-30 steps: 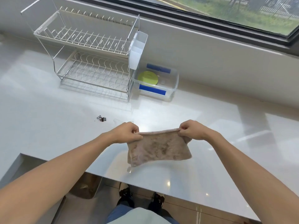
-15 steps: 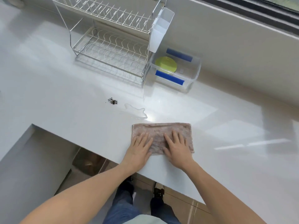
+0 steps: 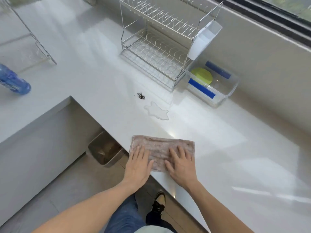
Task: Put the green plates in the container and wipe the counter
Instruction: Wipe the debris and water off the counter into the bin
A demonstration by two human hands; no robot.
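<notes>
A: Moved since the last frame: view swung left and back, bottle (image 3: 14, 81) now showing at far left; cloth (image 3: 161, 151) sitting nearer the counter (image 3: 94, 84) edge, hands as before.

B: And left to right?

A: Blue bottle lying on the counter. Then dark crumbs (image 3: 141, 96), with a puddle (image 3: 157, 112) just beside. Wire rack (image 3: 161, 42) behind, empty.

B: Hands?

A: Left hand (image 3: 137, 167) flat, fingers spread, pressing the cloth's left part, gripping nothing. Right hand (image 3: 182, 166) likewise flat and spread on the right part.

B: Plates?

A: Green plate (image 3: 202, 76) inside the clear container (image 3: 230, 91), right of the rack, against the wall.
</notes>
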